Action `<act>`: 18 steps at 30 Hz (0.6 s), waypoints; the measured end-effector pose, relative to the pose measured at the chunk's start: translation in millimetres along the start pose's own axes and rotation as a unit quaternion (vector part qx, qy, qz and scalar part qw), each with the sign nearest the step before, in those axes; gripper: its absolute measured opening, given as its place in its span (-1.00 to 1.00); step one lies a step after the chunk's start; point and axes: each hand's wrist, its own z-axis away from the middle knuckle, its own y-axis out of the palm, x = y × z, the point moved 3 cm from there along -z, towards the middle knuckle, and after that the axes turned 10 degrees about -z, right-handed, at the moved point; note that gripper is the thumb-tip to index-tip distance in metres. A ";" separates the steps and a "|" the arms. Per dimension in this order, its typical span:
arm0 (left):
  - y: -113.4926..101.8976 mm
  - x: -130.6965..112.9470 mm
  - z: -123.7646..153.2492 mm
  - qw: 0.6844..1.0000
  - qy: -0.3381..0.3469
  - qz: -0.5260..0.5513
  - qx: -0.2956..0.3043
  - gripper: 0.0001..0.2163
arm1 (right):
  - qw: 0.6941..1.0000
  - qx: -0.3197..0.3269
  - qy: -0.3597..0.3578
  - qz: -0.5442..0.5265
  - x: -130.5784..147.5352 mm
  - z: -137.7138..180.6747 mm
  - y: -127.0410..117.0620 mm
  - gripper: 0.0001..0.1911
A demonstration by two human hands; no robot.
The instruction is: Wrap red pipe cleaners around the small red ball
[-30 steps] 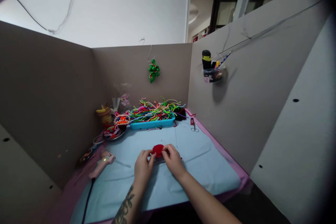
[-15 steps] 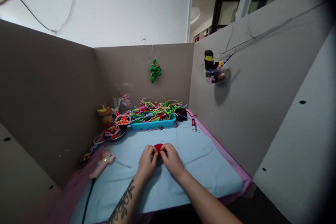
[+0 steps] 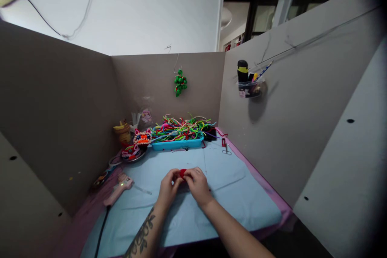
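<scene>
A small red fuzzy piece (image 3: 182, 173) sits between my two hands over the light blue cloth (image 3: 229, 197). My left hand (image 3: 168, 188) pinches its left side with curled fingers. My right hand (image 3: 197, 184) pinches its right side, fingers closed over most of it. Only a small part of the red piece shows between the fingertips.
A blue tray (image 3: 178, 143) heaped with coloured pipe cleaners stands at the back. Finished craft figures (image 3: 140, 138) and a yellow pot (image 3: 122, 131) are back left, a pink glue gun (image 3: 117, 187) left, small scissors (image 3: 225, 146) right. Brown partition walls enclose the table; a green ornament (image 3: 180, 82) hangs behind.
Both hands have closed further over the red piece, so less of it shows than before. The camera has shifted slightly.
</scene>
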 end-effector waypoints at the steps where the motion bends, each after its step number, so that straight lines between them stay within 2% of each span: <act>1: -0.3 -0.8 0.1 1.000 0.002 0.006 0.000 -0.83 | 1.000 -0.002 0.001 -0.001 -0.2 -0.2 0.0 -0.84; 6: -0.5 -0.4 1.4 1.000 0.009 0.003 0.004 -0.83 | 1.000 -0.005 0.008 0.009 -1.2 -1.6 1.5 -0.82; 10: 0.3 2.7 2.4 0.999 0.033 -0.027 0.015 -0.94 | 1.000 0.020 0.016 -0.008 -0.3 0.0 2.2 -0.83; 13: -1.2 2.1 1.9 0.998 0.046 -0.045 -0.006 -0.93 | 0.998 0.048 0.017 -0.024 1.0 1.7 1.3 -0.84; 15: -2.0 0.2 1.4 0.997 0.053 -0.056 -0.018 -0.93 | 0.998 0.067 0.004 -0.023 2.3 2.0 0.5 -0.83; 18: -0.7 -2.2 1.1 0.995 0.063 -0.072 -0.004 -0.91 | 0.995 0.096 -0.039 0.015 4.4 1.3 -0.4 -0.81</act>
